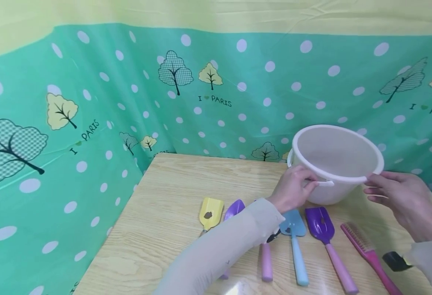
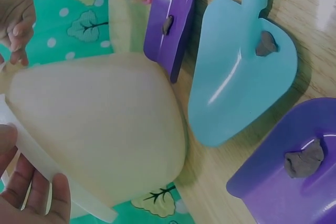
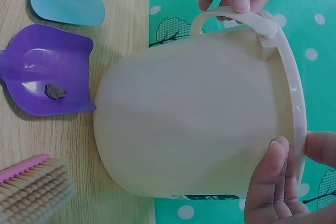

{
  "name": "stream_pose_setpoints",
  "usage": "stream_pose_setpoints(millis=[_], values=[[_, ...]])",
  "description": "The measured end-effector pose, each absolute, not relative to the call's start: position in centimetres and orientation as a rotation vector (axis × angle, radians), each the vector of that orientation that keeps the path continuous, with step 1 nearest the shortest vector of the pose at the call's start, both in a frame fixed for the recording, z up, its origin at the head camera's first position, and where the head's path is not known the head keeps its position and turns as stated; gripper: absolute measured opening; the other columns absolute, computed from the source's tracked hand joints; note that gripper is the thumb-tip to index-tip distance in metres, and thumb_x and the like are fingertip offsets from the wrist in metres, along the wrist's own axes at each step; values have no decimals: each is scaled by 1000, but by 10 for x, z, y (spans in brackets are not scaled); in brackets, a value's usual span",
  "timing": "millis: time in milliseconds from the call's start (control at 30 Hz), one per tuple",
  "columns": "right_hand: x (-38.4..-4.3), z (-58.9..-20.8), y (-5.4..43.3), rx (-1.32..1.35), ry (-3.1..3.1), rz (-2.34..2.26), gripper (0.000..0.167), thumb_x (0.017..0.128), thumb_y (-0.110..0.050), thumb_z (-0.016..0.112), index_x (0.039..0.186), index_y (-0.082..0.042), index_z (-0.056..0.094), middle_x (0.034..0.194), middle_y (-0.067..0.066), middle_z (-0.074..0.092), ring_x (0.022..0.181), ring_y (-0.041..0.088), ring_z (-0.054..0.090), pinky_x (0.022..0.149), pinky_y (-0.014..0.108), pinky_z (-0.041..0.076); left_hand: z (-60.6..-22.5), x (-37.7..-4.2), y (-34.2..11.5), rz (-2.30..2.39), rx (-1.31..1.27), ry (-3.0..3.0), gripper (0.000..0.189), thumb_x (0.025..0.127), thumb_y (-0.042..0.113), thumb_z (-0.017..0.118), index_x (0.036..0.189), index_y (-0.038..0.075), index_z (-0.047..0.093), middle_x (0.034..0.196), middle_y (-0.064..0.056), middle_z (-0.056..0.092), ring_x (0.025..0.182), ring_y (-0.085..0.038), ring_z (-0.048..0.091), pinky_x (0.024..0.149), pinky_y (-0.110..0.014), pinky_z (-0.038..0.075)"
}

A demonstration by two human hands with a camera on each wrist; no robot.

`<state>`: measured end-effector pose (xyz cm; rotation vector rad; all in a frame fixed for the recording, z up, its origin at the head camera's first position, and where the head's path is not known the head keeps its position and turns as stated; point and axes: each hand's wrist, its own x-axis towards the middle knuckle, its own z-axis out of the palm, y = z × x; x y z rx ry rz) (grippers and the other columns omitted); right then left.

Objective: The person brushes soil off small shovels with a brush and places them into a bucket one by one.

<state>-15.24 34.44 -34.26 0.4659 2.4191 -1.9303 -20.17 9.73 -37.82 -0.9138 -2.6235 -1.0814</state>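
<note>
A cream-white bucket (image 1: 337, 153) stands upright at the back right of the wooden table, its mouth facing up. My left hand (image 1: 292, 187) grips its white handle (image 1: 326, 183) on the near left side, and the left wrist view has the fingers curled round that handle (image 2: 44, 163). At the right of the rim, my right hand (image 1: 404, 196) pinches the edge; in the right wrist view its thumb and fingers lie on either side of the rim (image 3: 298, 108). Close before the bucket lie a light blue scoop (image 1: 292, 223) and a dark purple scoop (image 1: 318, 223).
A pink brush (image 1: 360, 241) lies at the right. Left of the blue scoop are a yellow scoop (image 1: 211, 209) and a purple one (image 1: 234, 209), partly behind my left sleeve (image 1: 216, 254). Small dark lumps (image 3: 55, 92) sit on several scoops. A green dotted cloth (image 1: 245, 98) hangs behind.
</note>
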Motion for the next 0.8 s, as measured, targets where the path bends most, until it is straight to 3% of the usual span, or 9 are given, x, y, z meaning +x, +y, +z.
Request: stream_pose_setpoints(millis=[300,800], values=[[-154,-342,340,414,2340,-2026,45,87,-32,69,115,-2,49,84,-6,69,74,12,67,64,27,56,-380,-202,91,-1112,-906,-2590,12,90,24,66,101,22,71,109,12,62,105,2,51,93,-10,36],[-157,-340,331,398,2200,-2116,45,85,-31,72,114,-8,46,85,-5,69,75,12,67,67,27,56,-380,-203,80,-1170,-889,-2569,12,89,25,66,100,22,71,108,12,63,104,3,52,93,-10,36]])
